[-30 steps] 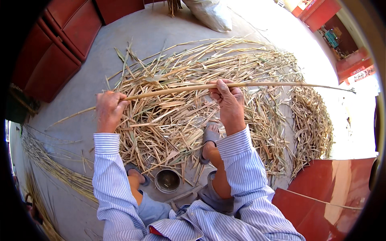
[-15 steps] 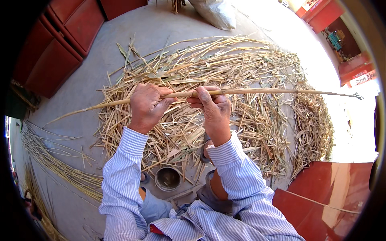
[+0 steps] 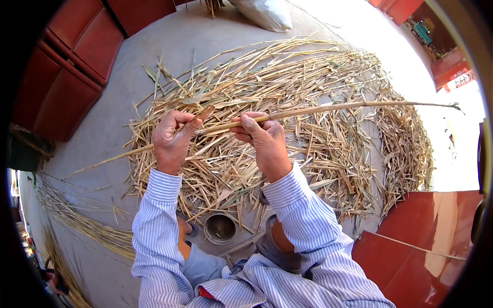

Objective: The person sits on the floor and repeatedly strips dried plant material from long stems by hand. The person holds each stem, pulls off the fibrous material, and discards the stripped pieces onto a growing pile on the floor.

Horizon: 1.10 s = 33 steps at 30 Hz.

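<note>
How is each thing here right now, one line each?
Long stalk: held crosswise by both hands
Left hand: closed, gripping
Right hand: closed, pinching
Brown piece: at left thumb
Dry stalks: loose, heaped
Bowl: upright, contents unclear
White sack: bulging, on floor

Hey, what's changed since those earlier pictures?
Since the first picture, the left hand has moved right and the right hand left, closer together. A brown piece now juts from the left hand. The right hand still holds the long stalk; the round bowl and straw pile stayed put.
</note>
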Each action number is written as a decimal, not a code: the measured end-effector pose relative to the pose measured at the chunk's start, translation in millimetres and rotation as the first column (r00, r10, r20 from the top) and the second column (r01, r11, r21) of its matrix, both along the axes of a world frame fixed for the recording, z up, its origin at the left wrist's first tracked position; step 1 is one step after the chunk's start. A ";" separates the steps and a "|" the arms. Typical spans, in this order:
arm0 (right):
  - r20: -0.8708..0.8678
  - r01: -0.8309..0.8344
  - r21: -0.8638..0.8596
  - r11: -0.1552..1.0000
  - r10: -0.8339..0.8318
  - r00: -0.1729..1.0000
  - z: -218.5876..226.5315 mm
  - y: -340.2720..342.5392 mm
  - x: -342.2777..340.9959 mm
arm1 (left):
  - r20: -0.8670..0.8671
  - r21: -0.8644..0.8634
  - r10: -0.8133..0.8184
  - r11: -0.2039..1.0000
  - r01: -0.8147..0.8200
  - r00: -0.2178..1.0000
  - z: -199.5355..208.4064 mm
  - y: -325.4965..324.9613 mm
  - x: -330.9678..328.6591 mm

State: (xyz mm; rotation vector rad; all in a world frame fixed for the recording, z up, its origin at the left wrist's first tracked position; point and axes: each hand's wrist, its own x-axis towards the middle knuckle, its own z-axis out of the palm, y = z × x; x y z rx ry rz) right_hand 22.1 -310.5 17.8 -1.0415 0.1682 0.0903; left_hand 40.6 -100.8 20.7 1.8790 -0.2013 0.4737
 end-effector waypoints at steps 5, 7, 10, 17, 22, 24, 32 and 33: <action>-0.036 0.035 -0.069 0.997 -0.038 0.999 0.0 -9.6 4.0 | 0.062 0.173 -0.082 0.982 0.070 0.995 21.2 15.9 2.3; -0.035 0.061 -0.069 0.996 -0.064 0.997 3.8 -12.5 4.2 | 0.130 0.441 -0.126 0.896 0.056 0.983 18.7 31.4 5.6; -0.021 0.058 -0.063 0.996 -0.060 0.998 0.9 -15.2 6.4 | -0.315 0.439 -0.117 0.862 0.254 0.942 6.0 58.6 3.2; -0.015 0.114 -0.074 0.991 -0.116 0.993 1.4 -16.7 10.4 | -0.175 0.238 -0.074 0.964 0.115 0.982 -26.0 54.7 -1.9; -0.016 0.107 -0.106 0.988 -0.110 0.994 1.2 -23.5 12.7 | -0.209 0.057 -0.096 0.992 0.111 0.973 -37.6 49.8 -1.3; -0.035 0.119 -0.096 0.988 -0.123 0.992 0.6 -23.4 14.7 | -0.244 -0.032 -0.107 0.994 0.103 0.964 -37.7 49.3 -1.6; 0.078 0.209 -0.165 0.964 -0.198 0.977 5.2 -18.6 11.6 | 0.049 0.426 -0.060 0.904 0.033 0.997 -40.0 46.5 4.8; 0.079 0.221 -0.172 0.960 -0.210 0.975 6.8 -18.7 9.9 | 0.088 0.482 -0.072 0.876 0.020 0.994 -34.0 43.5 5.0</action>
